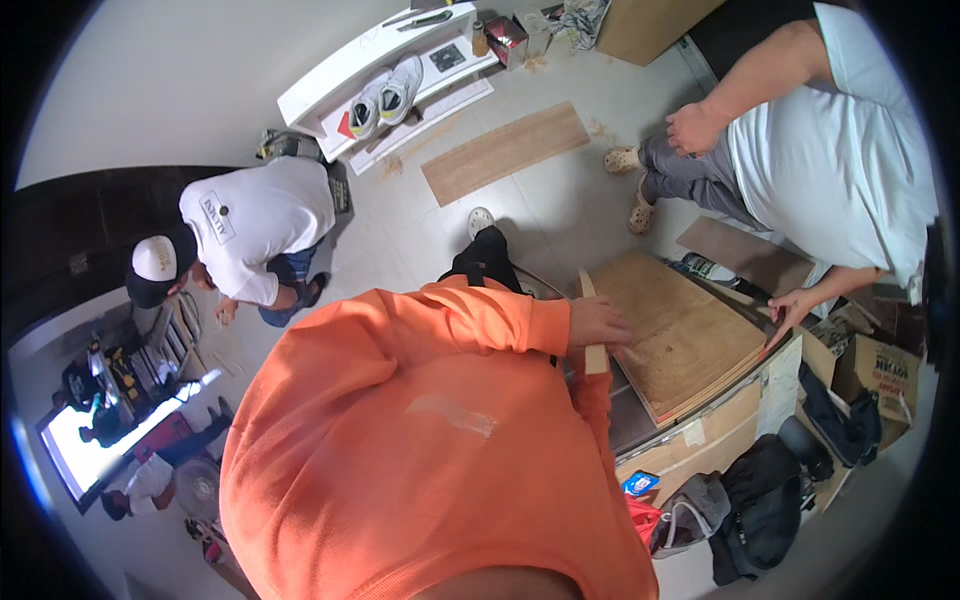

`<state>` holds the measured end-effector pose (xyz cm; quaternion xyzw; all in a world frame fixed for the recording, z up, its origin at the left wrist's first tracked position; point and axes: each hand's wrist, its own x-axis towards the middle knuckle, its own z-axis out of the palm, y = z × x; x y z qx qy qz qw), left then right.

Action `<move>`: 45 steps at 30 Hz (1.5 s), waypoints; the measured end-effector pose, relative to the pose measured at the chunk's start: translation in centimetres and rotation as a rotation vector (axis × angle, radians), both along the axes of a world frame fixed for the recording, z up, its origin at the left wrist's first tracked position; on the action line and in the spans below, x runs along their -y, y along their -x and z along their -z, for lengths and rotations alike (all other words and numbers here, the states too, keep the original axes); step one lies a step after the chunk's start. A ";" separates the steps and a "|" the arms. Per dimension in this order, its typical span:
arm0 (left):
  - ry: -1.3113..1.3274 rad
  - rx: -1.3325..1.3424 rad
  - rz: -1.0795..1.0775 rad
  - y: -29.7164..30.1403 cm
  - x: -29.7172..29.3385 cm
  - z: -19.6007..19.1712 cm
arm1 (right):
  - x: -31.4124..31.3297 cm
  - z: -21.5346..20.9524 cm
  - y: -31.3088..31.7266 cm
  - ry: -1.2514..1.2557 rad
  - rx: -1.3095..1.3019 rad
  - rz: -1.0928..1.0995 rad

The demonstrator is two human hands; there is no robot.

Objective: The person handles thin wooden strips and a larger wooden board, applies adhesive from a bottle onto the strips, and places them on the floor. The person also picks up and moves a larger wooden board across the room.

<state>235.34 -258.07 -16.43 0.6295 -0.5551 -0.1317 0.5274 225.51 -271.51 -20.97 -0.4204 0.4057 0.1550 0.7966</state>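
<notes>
1. The wearer, in an orange hoodie (420, 440), had one hand (598, 322) showing, out past the orange sleeve. I took it for the left hand, but the body was twisted enough that I wouldn't swear to it. It lay fairly flat, fingers stretched out rather than curled, pressing on the near edge of the plywood stack (680, 335).

2. Just under that hand a narrow pale wood strip (592, 330) ran along the stack's edge. The palm looked to be resting on it, probably pinning it against the boards so it wouldn't slide. Couldn't tell if the fingers actually wrapped round it.

3. The other hand was nowhere in view, hidden behind the hoodie, so no call on that one.

4. The stack sat on a workbench (700, 440) at the right, several sheets squared up on each other, likely so they'd stay lined up.

5. A co-worker in a pale blue shirt (850, 150) leaned in from the far side, with a hand (795, 305) on the opposite corner of the stack, seemingly steadying that end.

6. Another person in a white shirt (255, 225) and cap crouched on the floor to the left, well apart from the bench.

7. A loose wood plank (505, 152) lay on the tiled floor, near a white shelf unit (350, 75) tipped on its side with sneakers (385, 95) in it.

8. Bags (760, 500) and cardboard boxes (875, 370) were piled below the bench.
</notes>
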 end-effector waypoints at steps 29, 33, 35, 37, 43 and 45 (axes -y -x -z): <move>-0.634 0.198 -0.519 -12.9 -15.5 9.1 | -12.0 19.2 -35.3 -0.196 -0.240 -0.362; -0.623 0.162 -0.594 -17.3 -13.6 9.2 | -9.2 19.5 -39.4 -0.146 -0.257 -0.329; -0.641 0.186 -0.629 -19.8 -13.1 9.5 | -8.0 19.9 -41.5 -0.149 -0.218 -0.289; -0.632 0.145 -0.630 -21.8 -12.6 9.5 | -7.3 20.3 -43.3 -0.093 -0.201 -0.321; -0.589 -0.021 -0.669 -25.3 -10.6 8.6 | -7.0 20.8 -47.5 -0.032 -0.244 -0.423; -0.573 -0.042 -0.698 -25.9 -10.6 8.5 | -7.5 20.8 -48.5 -0.022 -0.239 -0.460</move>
